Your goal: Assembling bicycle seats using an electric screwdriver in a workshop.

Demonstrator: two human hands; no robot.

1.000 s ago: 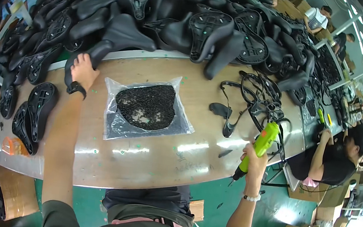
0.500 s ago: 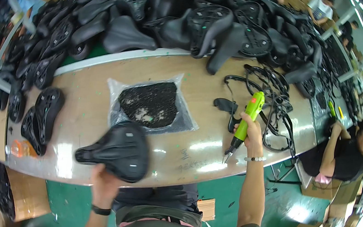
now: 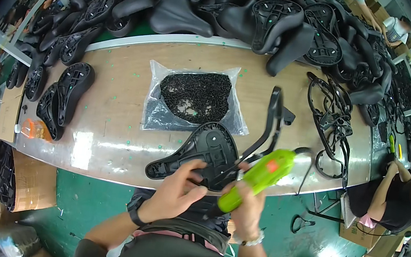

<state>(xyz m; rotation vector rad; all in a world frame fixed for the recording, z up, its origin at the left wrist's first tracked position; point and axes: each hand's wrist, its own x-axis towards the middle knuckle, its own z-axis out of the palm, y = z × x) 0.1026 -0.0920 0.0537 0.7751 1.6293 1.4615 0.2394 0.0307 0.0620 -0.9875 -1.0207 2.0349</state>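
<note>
A black bicycle saddle [image 3: 211, 148] lies underside up at the table's near edge, its narrow nose to the left. My left hand [image 3: 178, 190] is at the saddle's near side, fingers apart and partly curled; whether they touch it is unclear. In my right hand [image 3: 246, 202] is a lime-green electric screwdriver [image 3: 264, 176], tilted with its dark tip end toward me. A thin black looped frame [image 3: 271, 119] rises beside that hand, one end over the saddle; fingers of the right hand seem to pinch it.
Behind the saddle lies a clear plastic bag [image 3: 152, 113] of small black screws [image 3: 194, 95]. More black frames [image 3: 329, 125] are tangled at the right. Saddles [image 3: 182, 15] pile up along the back. An orange-labelled bottle [image 3: 34, 129] lies left. A co-worker [image 3: 391, 191] sits at the right.
The saddle has been turned from top up to underside up and shifted right. My right hand has brought the screwdriver in beside it, along with a black frame.
</note>
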